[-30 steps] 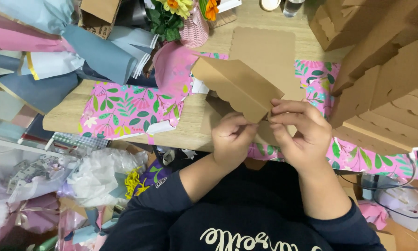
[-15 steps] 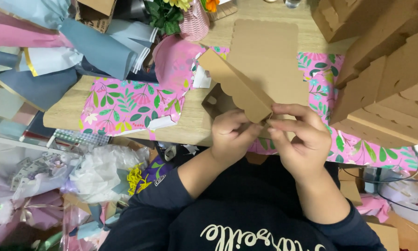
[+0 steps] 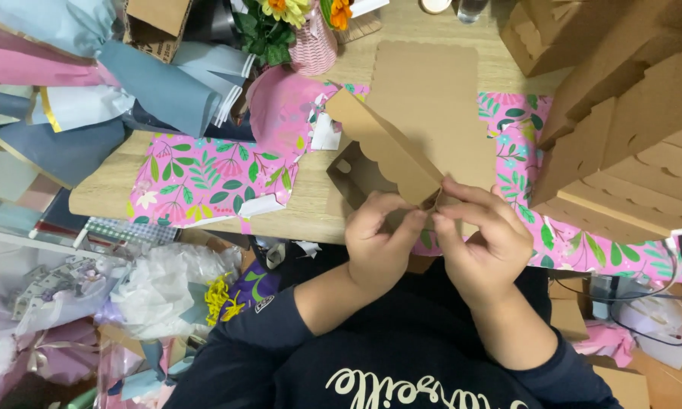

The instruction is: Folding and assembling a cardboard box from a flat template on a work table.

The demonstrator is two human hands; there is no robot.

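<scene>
A brown cardboard box piece (image 3: 390, 144) with a scalloped edge is held above the table's near edge. My left hand (image 3: 383, 242) pinches its near corner from the left, and my right hand (image 3: 481, 242) pinches the same corner from the right, fingertips almost touching. A flat brown cardboard sheet (image 3: 432, 83) lies on the table behind it. Pink floral wrapping paper (image 3: 204, 178) covers part of the wooden table (image 3: 318, 212).
Folded scalloped cardboard boxes (image 3: 629, 136) are stacked at the right. Rolls of blue, grey and pink paper (image 3: 91, 91) lie at the left. A pink pot with flowers (image 3: 311, 38) stands at the back. Plastic bags and tissue (image 3: 151, 288) crowd the floor at the lower left.
The cardboard piece has tilted and shifted slightly right and toward me. Both hands stayed pinched on its near corner, fingers now closer together.
</scene>
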